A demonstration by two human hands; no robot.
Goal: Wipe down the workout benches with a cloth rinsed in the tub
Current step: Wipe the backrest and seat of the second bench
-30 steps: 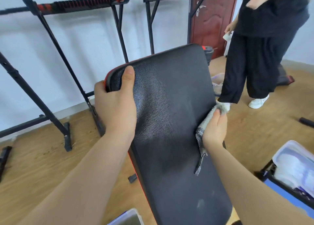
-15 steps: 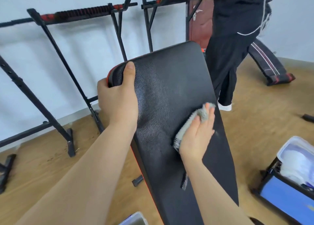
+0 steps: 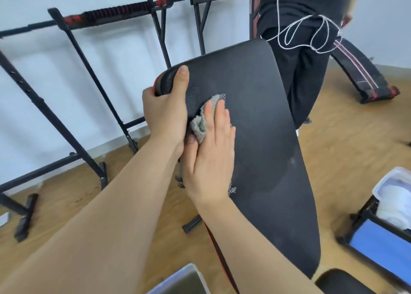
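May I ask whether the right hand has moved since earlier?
Yes: the right hand slid the cloth across the bench, from its right edge to the left hand.

Two black tube racks (image 3: 93,80) were seen lined up along the white wall (image 3: 55,56). The left one was topped by a bar with a red-and-black ribbed grip (image 3: 120,11). Wood-plank floor (image 3: 347,142) was noted underneath. A person in black clothing (image 3: 304,76) was caught standing top right, cropped at the shoulders, with a white cord (image 3: 279,16) looped at the waist. A blue panel in a black frame (image 3: 382,249) was seen at the right edge.
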